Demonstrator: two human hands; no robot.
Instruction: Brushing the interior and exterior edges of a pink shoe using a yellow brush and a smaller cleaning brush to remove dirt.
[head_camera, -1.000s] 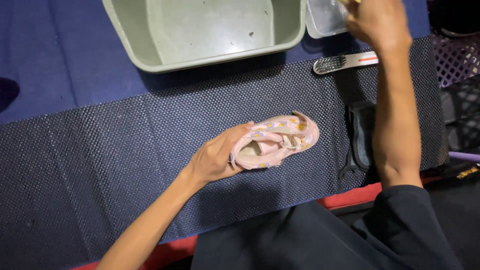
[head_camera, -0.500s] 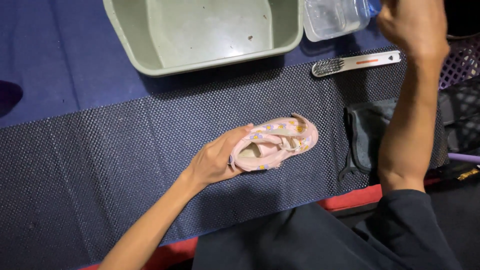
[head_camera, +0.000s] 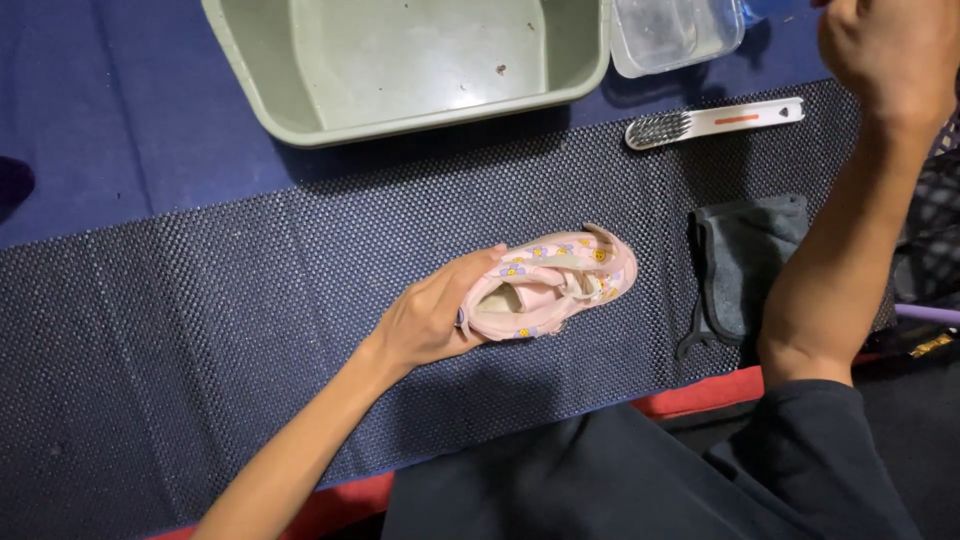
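Left hand (head_camera: 425, 325) has its fingers wrapped round the heel of a small pink shoe (head_camera: 555, 282) lying on its side on the bumpy dark mat (head_camera: 200, 330), mid-scene. Right hand (head_camera: 885, 50), far right, is curled by a clear tub (head_camera: 675, 35); can't tell what it grips. Looks like cleaning prep: the bristly white brush (head_camera: 715, 122) lies just beyond, next to a smooth green basin (head_camera: 400, 60).

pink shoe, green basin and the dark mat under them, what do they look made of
Pink shoe in the left hand: soft fabric or faux leather, matte, with a small flower print and bending straps.
Green basin: moulded plastic, by its smooth walls and dull sheen.
Dark mat: probably rubber or foam mesh, by its regular bumpy grid.
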